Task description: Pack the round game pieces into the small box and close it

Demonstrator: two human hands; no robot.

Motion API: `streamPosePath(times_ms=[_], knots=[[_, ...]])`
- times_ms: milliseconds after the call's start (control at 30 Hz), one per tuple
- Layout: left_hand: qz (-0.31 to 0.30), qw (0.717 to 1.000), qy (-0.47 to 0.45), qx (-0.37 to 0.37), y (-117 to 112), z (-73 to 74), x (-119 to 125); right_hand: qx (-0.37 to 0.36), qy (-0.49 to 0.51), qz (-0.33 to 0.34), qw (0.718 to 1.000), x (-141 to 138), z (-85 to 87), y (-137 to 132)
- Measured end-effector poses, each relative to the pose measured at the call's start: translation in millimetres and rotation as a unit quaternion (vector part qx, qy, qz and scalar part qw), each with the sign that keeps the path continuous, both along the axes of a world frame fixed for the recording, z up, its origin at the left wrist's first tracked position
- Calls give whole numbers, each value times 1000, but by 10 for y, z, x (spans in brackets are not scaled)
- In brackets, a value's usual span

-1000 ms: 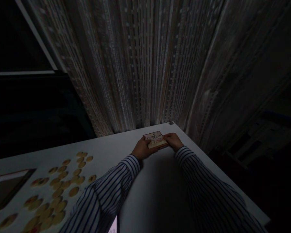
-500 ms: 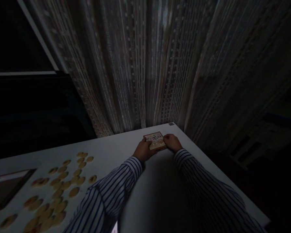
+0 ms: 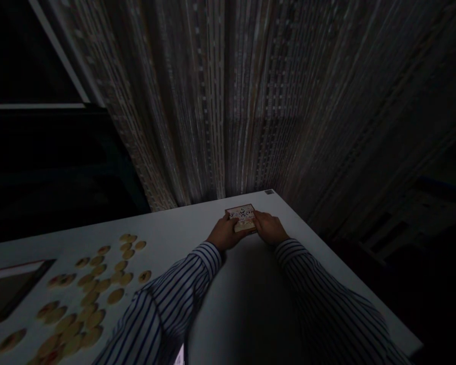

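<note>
A small flat box (image 3: 241, 216) with a printed light top lies near the far right corner of a white table (image 3: 175, 238). My left hand (image 3: 223, 234) grips its left side with fingers curled on the edge. My right hand (image 3: 269, 227) clasps its right side, fingers over the edge. Both arms wear striped sleeves. The scene is very dim.
Several round yellowish discs (image 3: 95, 289) lie scattered on the table's left part. A dark tray with a pale rim (image 3: 7, 289) sits at the far left. A pleated curtain (image 3: 235, 101) hangs right behind the table. The table's right edge drops into darkness.
My right hand has slid in closer over the box's right side. The box looks slightly narrower between my hands. The view shifted a little.
</note>
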State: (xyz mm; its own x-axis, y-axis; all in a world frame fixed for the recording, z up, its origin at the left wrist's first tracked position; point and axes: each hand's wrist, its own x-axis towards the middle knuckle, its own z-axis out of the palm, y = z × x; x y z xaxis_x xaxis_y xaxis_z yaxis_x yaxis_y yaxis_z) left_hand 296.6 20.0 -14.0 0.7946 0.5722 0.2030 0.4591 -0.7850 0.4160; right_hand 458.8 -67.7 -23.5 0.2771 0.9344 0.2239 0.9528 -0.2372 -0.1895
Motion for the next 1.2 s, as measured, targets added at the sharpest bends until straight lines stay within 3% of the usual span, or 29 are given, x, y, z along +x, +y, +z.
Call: streamPosePath(times_ms=[300,667,933,1200], knots=[[-5,1000,-18,-2,-3,-12,3,-18,-3,8,1000,22,45,46],[2,999,-22,48,64,-16,-2,-26,40,85,995,119,-45,321],[-11,999,16,-27,291,-150,4,-16,45,94,994,110,-75,311],[-26,998,9,-50,263,-82,-14,-19,35,77,996,61,-65,327]])
